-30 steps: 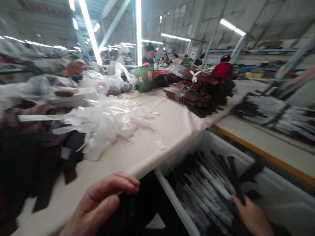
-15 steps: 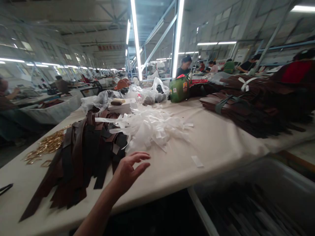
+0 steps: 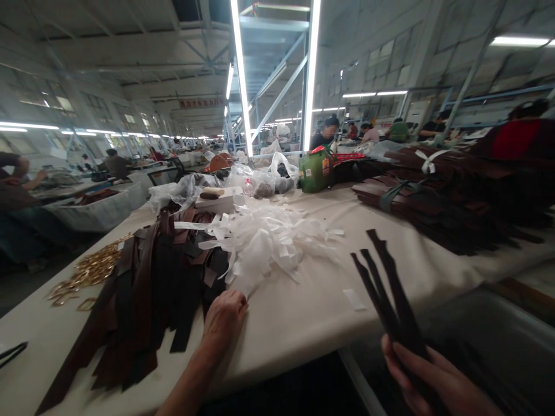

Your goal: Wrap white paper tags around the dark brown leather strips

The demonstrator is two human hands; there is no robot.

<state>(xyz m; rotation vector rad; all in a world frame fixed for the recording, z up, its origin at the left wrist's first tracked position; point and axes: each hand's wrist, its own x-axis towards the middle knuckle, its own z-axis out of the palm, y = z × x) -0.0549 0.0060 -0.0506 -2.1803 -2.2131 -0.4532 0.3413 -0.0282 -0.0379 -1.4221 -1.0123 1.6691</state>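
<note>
Several dark brown leather strips (image 3: 401, 306) fan upward from my right hand (image 3: 433, 375), whose fingers and thumb are closed round them beyond the table's front edge. Low over the tabletop, my left hand (image 3: 228, 315) has its fingers curled together at the lower edge of a heap of thin white strips (image 3: 269, 237). Whatever those fingers may pinch is hidden. Left of that hand lies a spread pile of brown and black leather strips (image 3: 145, 300). One short white piece (image 3: 354, 300) lies on the cloth between my hands.
Gold-coloured metal rings (image 3: 97, 263) lie on the cream-covered table (image 3: 299, 306) at left. Tied leather bundles (image 3: 416, 199) are stacked at right. Behind the white heap stand a green container (image 3: 317, 169) and plastic bags. A grey bin (image 3: 362, 381) sits below the right edge; people work beyond.
My right hand has come into view at lower right with the dark leather strips. My left hand's fingers, apart before, have curled together, and the hand has lowered slightly.
</note>
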